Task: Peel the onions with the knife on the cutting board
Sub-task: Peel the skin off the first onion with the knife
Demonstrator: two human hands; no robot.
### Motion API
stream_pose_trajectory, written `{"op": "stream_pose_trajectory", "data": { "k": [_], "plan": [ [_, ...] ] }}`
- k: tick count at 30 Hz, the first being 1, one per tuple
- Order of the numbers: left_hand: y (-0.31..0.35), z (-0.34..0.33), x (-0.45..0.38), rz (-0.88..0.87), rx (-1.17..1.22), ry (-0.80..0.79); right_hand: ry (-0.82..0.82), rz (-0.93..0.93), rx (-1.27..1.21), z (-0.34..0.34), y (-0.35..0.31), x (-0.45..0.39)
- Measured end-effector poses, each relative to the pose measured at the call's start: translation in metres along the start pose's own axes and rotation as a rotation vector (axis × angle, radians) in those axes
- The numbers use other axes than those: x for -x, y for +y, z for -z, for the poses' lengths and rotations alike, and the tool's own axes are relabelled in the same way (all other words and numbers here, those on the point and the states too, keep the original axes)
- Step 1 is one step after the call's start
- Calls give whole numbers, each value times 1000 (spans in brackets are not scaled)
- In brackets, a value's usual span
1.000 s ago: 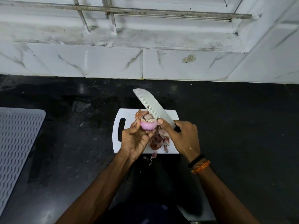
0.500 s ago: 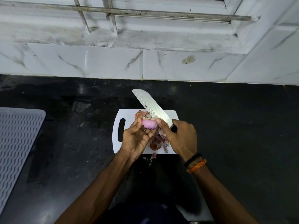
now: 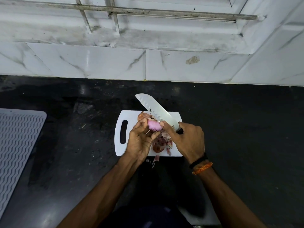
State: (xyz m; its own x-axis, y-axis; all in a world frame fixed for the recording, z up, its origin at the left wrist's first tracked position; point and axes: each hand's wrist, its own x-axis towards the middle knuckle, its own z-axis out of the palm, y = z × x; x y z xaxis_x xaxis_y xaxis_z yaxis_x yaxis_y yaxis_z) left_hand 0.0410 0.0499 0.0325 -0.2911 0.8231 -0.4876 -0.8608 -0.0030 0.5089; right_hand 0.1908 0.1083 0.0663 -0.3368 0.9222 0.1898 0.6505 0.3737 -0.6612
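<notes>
Hands: left (image 3: 139, 142) cups glossy pink onion (image 3: 154, 126), right (image 3: 189, 140) grips the dimpled broad knife (image 3: 156, 109) over white board (image 3: 130, 116)

Dim overall; black countertop (image 3: 230, 129) nearly swallows detail, faint glare spots left of cutting board (image 3: 130, 117). Wide-angle bending at edges, tiles soft.

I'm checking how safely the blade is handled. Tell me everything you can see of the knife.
The knife has a broad, pale, metal-looking blade with a row of oval dimples along one side and a blunt rounded tip. It slants from the right hand up and away to the left, its tip out past the far edge of the white cutting board. That hand wraps the dark handle, mostly hidden, its thumb on the pink onion held by the left hand. The blade meets the onion's far side.
</notes>
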Motion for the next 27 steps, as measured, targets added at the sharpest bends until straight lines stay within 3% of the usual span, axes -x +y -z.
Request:
{"op": "stream_pose_trajectory", "data": {
  "k": [11,21,27],
  "plan": [
    [-5,-12,-5,18,42,144,-56,-9,18,-8,8,9],
    [0,-17,-14,6,92,151,-10,-118,77,6,15,10],
    [0,-10,-14,40,201,69,-111,-259,92,8,23,2]
  ]
}}
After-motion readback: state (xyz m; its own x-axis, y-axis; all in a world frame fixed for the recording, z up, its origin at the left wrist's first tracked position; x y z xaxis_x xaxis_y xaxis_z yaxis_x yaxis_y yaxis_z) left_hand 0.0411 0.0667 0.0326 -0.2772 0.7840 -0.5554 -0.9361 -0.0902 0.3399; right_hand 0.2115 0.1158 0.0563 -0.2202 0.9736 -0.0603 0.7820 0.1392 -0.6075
